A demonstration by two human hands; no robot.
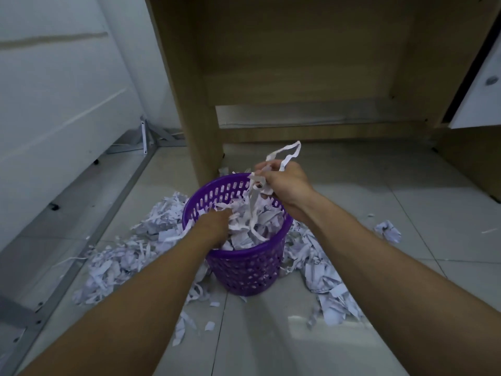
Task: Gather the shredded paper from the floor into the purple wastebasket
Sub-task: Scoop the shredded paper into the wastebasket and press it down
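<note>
While the purple wastebasket (245, 270) stands upright on the tiled floor (393, 207) in front of a wooden table (189, 77), both hands are at its mouth. The left hand (214, 226) is sunk into the shredded paper (252, 226) already inside, its fingers buried, so whether they are curled round paper or pressing flat cannot be told. The right hand (284, 183) hovers above the far rim with its fingers closed round a bunch of strips (284, 154), some looping up out of the fist and some dangling into the basket.

Much paper remains outside: a heap on the floor to the left (130, 253), another to the right (322, 275), and a crumpled wad (389, 230) further right.

The basket looks nearly full, so fresh handfuls may slide off the mound and spill over the rim. Because the right hand is held at the edge rather than over the centre, its long strips could drape outside when released. A light, perforated basket could also tip or skid on the smooth tile if the left hand presses off-centre while packing the paper down. Strips may also poke out through the side holes.

No brand, label or legible writing is visible on the basket, the paper or the furniture.
</note>
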